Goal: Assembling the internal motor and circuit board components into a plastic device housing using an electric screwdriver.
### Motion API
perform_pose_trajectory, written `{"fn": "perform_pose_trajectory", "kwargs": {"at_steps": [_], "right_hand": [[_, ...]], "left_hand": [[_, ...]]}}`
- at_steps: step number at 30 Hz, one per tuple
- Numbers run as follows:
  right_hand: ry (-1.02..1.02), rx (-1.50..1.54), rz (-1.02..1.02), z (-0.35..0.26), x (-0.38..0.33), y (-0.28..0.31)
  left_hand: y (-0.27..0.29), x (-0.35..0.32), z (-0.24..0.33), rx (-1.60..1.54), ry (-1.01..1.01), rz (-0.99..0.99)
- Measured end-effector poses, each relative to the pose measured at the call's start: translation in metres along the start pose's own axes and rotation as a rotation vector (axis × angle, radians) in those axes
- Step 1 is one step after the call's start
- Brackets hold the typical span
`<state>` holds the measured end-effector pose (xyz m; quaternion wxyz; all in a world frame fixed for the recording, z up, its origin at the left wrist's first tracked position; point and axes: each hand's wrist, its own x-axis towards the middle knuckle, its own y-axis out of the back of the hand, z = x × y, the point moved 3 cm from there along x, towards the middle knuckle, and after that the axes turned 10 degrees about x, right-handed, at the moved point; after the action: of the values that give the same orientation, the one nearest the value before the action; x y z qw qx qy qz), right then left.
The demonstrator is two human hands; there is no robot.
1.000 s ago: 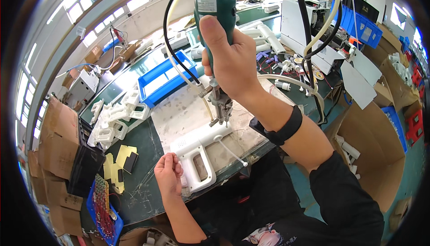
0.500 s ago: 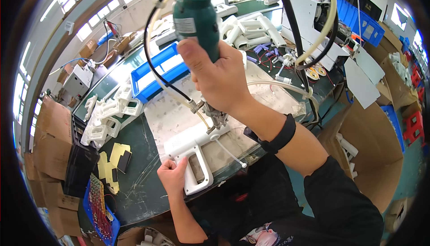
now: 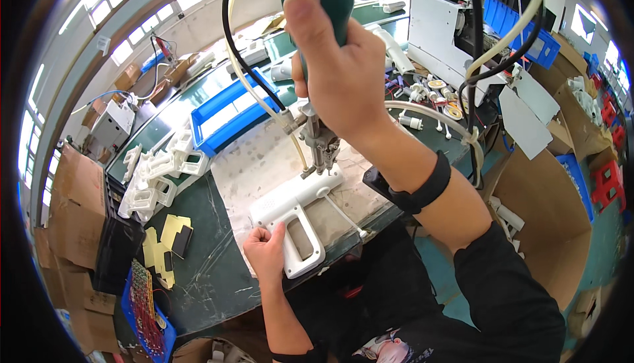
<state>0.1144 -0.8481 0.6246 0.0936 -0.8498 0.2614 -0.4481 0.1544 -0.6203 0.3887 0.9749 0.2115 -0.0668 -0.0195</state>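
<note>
My right hand [image 3: 347, 75] is wrapped round a green power screwdriver [image 3: 337, 6], its top cut off by the frame's upper edge. The screwdriver's metal nose [image 3: 320, 142] points down at the far part of a white plastic housing [image 3: 290, 198]; whether its tip touches a screw I cannot make out. The housing has a looped handle and lies on a stained pale sheet. My left hand [image 3: 264, 254] grips the housing at the handle's left side, fingers curled, thumb along it. A thin white cable [image 3: 347, 217] runs from the housing toward the table's near edge.
A blue tray [image 3: 228, 115] stands beyond the sheet. White plastic frames [image 3: 162, 171] are piled at left, near yellow foam pieces [image 3: 173, 234]. Small parts [image 3: 436, 95] lie at the right. Hoses [image 3: 472, 66] hang beside my right arm. A cardboard box [image 3: 548, 224] stands at right.
My right hand and the screwdriver have moved up and right in the picture. The white housing and my left hand have shifted slightly right and away from me.
</note>
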Motion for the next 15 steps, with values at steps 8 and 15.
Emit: {"fn": "perform_pose_trajectory", "kwargs": {"at_steps": [8, 15], "right_hand": [[-0.089, 0.195, -0.064, -0.02, -0.011, -0.043], [-0.134, 0.276, -0.042, -0.003, -0.016, -0.063]], "left_hand": [[-0.015, -0.014, 0.056, 0.128, -0.198, -0.12], [0.005, -0.005, 0.031, 0.018, -0.162, -0.18]]}}
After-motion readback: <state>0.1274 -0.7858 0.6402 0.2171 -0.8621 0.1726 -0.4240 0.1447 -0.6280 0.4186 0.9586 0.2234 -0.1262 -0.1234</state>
